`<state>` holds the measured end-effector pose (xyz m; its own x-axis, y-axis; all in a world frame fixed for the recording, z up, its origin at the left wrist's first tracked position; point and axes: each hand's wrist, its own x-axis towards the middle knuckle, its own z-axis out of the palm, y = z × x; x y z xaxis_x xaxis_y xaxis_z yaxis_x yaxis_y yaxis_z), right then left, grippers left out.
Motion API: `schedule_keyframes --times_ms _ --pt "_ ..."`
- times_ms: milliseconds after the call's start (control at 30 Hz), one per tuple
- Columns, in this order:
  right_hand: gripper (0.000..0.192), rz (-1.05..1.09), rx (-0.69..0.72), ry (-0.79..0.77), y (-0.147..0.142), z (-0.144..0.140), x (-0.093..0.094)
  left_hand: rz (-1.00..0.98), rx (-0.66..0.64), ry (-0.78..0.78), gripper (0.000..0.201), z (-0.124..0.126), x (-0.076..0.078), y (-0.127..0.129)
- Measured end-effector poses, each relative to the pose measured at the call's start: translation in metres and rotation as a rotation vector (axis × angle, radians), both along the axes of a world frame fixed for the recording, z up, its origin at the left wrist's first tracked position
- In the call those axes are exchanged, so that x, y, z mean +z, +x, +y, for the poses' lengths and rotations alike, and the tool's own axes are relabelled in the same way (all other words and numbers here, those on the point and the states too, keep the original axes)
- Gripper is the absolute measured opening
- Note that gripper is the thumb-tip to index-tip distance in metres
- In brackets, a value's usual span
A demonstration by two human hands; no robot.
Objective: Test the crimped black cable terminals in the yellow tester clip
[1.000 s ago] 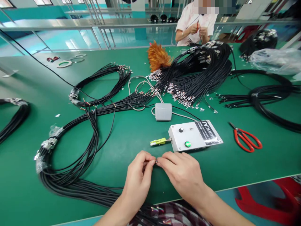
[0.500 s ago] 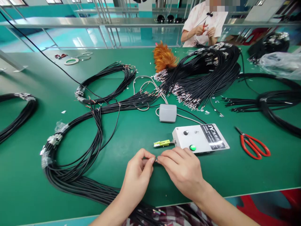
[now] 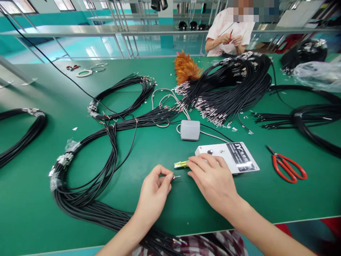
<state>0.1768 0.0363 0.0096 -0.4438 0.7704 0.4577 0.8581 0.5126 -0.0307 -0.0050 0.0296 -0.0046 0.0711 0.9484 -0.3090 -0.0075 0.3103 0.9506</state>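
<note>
My left hand (image 3: 154,190) pinches a thin black cable between thumb and index finger. The cable's stripped end (image 3: 177,176) pokes out to the right of the fingertips. My right hand (image 3: 213,183) is apart from the left, palm down with its fingers spread, over the front left of a white control box (image 3: 225,152). Its fingertips are at the yellow-green clip (image 3: 181,164) that sticks out of the box's left side; whether they press on it I cannot tell. The box's green button is hidden under this hand. A coiled bundle of black cables (image 3: 80,199) runs beneath my left forearm.
Red-handled scissors (image 3: 289,167) lie at the right. Behind the box stand a grey block (image 3: 190,130) and a large heap of black cables (image 3: 234,85) beside an orange feathery bunch (image 3: 186,67). More cable coils (image 3: 122,92) lie around. Across the table a person (image 3: 229,33) holds a red-handled tool.
My right hand has left the cable end and moved up and right onto the box and clip. The left hand still pinches the cable, whose tip now shows.
</note>
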Motion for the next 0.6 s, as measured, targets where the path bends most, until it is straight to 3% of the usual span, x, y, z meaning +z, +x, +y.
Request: schedule_keyframes --times_ms 100,233,600 --pt "0.016 -0.13 0.013 -0.037 -0.002 0.011 -0.002 0.066 0.006 0.048 0.025 0.006 -0.002 -0.002" --pt "0.009 -0.228 -0.006 -0.054 -0.006 0.018 -0.004 0.18 -0.015 0.103 0.019 0.015 -0.007 -0.004" --pt "0.017 -0.28 0.071 -0.154 -0.006 0.032 0.005 0.313 -0.018 0.178 0.015 0.025 -0.015 0.0"
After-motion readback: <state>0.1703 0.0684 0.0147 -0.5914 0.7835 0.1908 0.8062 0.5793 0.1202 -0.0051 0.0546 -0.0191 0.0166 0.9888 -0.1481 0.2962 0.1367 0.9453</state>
